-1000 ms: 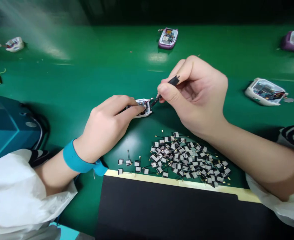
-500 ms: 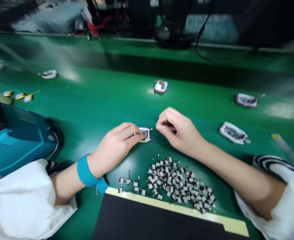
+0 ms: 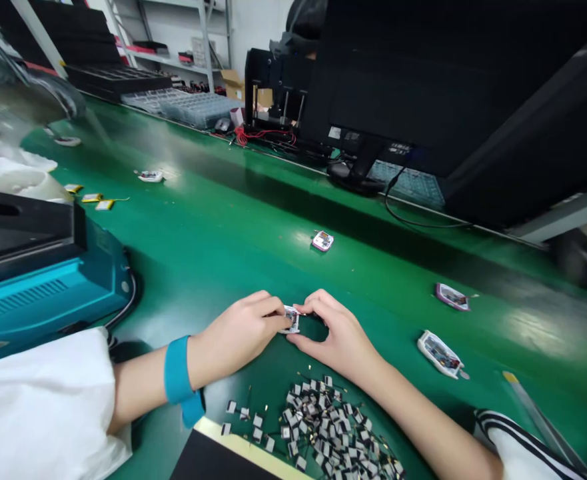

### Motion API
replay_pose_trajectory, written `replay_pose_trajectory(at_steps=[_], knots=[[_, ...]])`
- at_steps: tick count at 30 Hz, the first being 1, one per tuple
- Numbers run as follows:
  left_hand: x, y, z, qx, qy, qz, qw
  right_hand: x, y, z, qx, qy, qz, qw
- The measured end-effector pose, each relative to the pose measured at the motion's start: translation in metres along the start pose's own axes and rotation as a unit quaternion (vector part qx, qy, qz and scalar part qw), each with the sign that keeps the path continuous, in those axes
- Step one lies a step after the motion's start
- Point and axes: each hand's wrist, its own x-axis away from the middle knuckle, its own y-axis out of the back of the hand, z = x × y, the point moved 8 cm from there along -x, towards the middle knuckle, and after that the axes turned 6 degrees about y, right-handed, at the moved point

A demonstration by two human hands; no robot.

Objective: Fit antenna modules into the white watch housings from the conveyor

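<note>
Seen from the wearer's head, two bare forearms reach forward across a glossy green workbench (image 3: 213, 267) and meet near the centre. Between them sits a small white-framed electronic module (image 3: 291, 320), its exposed circuitry visible but too small to read in detail, and it is raised slightly off the bench.

The left hand (image 3: 238, 343), with a bright blue wristband (image 3: 177, 373) at its wrist, is nearly closed, its fingertips pressed against the module's left edge. The right hand (image 3: 333, 333) is curved into a loose ring, with its index finger and thumb reaching in from the other side – both hands have hold of the module, and neither holds a tool.

Just below the hands lies a loose heap of tiny black-and-white square pieces with thin wire tails (image 3: 323, 427), and a black mat with a cream edge (image 3: 223, 453) sits at the bench's near side. To the left stands a teal-and-black bench machine (image 3: 48, 293), beside a white sleeve (image 3: 33, 400). Farther along the green surface are similar white-and-purple electronic devices (image 3: 440, 354), and small yellow flat batteries (image 3: 90, 197). Beyond them – a black monitor (image 3: 373, 87) on a stand and a tangle of red wires (image 3: 263, 137).
</note>
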Motion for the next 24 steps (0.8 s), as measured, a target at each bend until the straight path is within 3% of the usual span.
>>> replay_pose_trajectory(at_steps=[11,24], knots=[[0.0038,0.0009,0.0039,0.034,0.007,-0.015,0.999,0.0004,-0.0021,-0.0037,0.001,-0.012,0.012,1.000],[0.0054,0.0000,-0.0035,-0.021,-0.014,-0.012,1.000,-0.0008,-0.0005,-0.0033,0.007,-0.017,0.021,1.000]])
